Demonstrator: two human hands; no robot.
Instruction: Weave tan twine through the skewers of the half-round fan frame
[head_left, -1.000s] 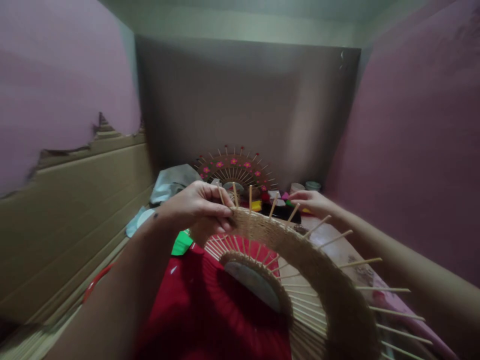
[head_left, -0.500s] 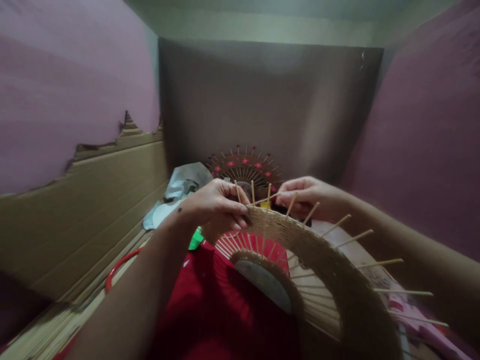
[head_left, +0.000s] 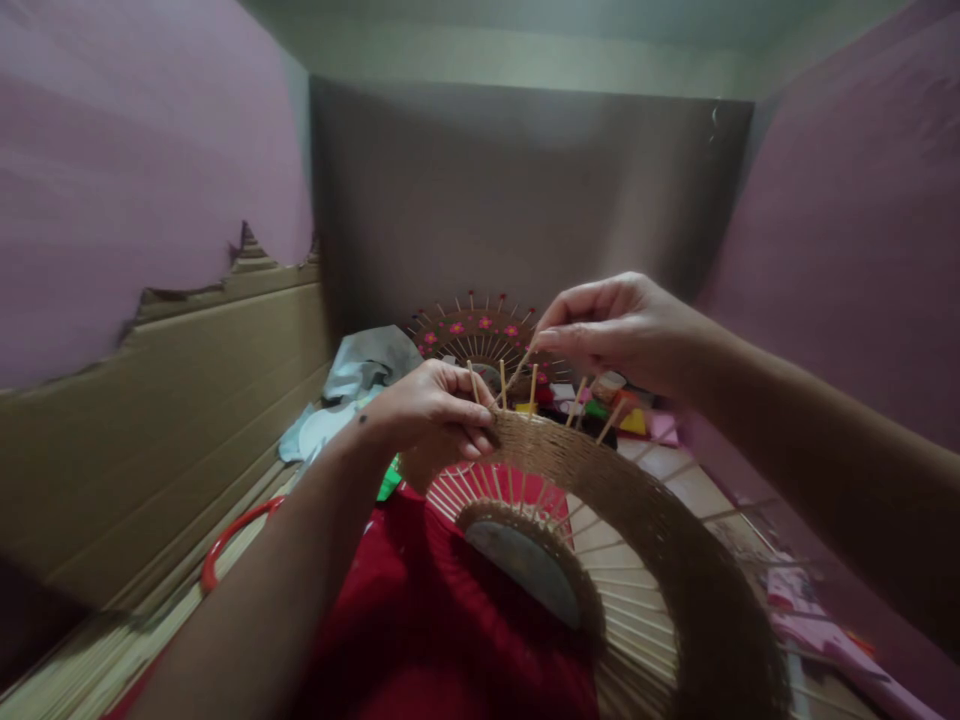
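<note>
A half-round woven fan (head_left: 592,465) with thin wooden sticks poking out past its rim stands tilted in front of me, a pale half-disc (head_left: 525,575) at its inner edge. My left hand (head_left: 454,405) pinches the upper left part of the woven band, thumb on the near side, beside the first sticks. My right hand (head_left: 600,320) is raised above the rim with thumb and forefinger pinched on a twisted cord (head_left: 517,375). The cord runs taut and slanting down to the rim near my left fingertips.
Behind stands a finished-looking fan (head_left: 484,322) with pink flowers. A cardboard sheet (head_left: 187,430) lines the left wall, with a red ring-shaped handle (head_left: 225,540) and pale strips below. Red cloth (head_left: 420,630) lies under the fan; a pink object (head_left: 817,620) is at right.
My right hand has risen from just behind the rim, drawing the cord from nearly level to a steep slant. My left hand keeps its hold on the fan.
</note>
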